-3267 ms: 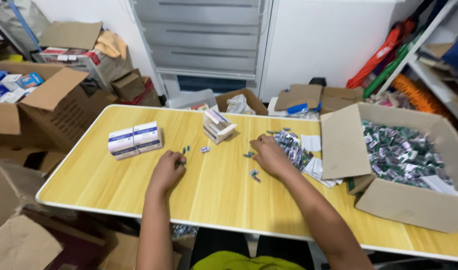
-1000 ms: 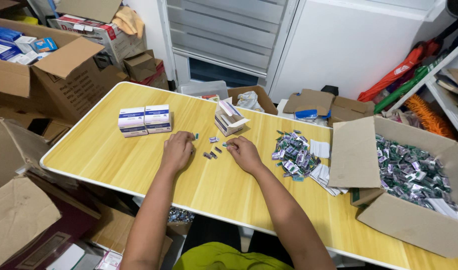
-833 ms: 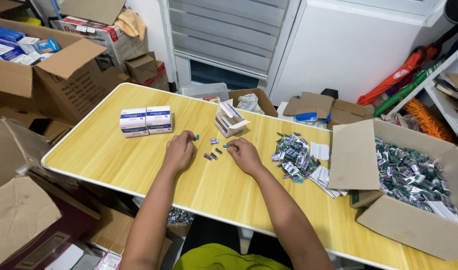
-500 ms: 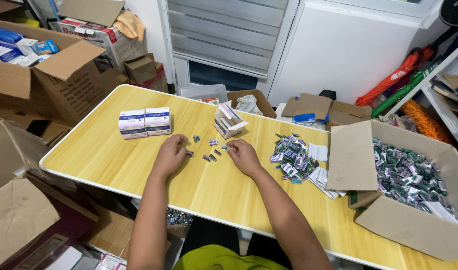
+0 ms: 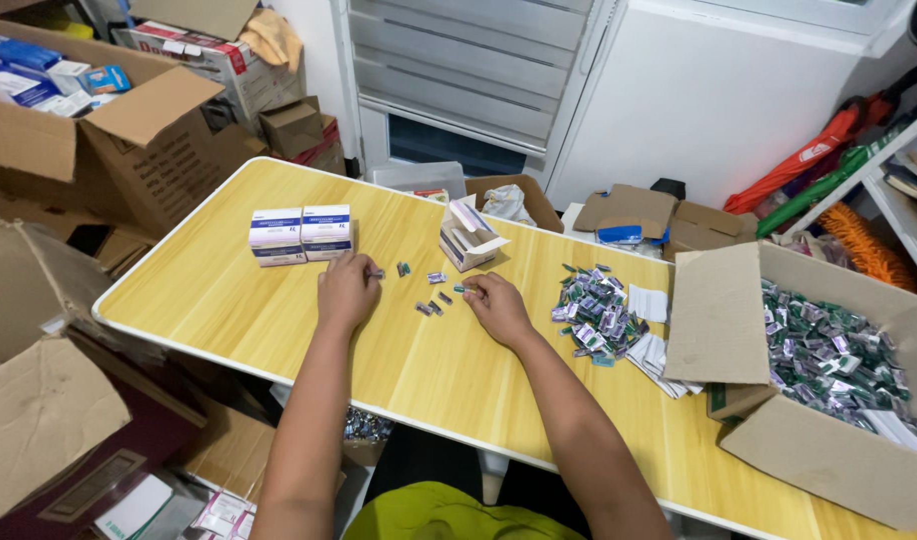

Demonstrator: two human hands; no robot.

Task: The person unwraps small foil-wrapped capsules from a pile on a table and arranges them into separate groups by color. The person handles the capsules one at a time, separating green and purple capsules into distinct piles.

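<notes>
Head view: two hands among six loose sachets.

Two white-and-blue boxes are sitting side by side on the worktop ahead of my left hand; an open white carton is standing beyond my right hand, small sachets lying between.

Small grey-green foil sachets lie scattered flat on the yellow wood-grain tabletop, loosely strung in a short row between the left hand and right hand, one at each hand's fingertips, the others apart in the middle.
</notes>
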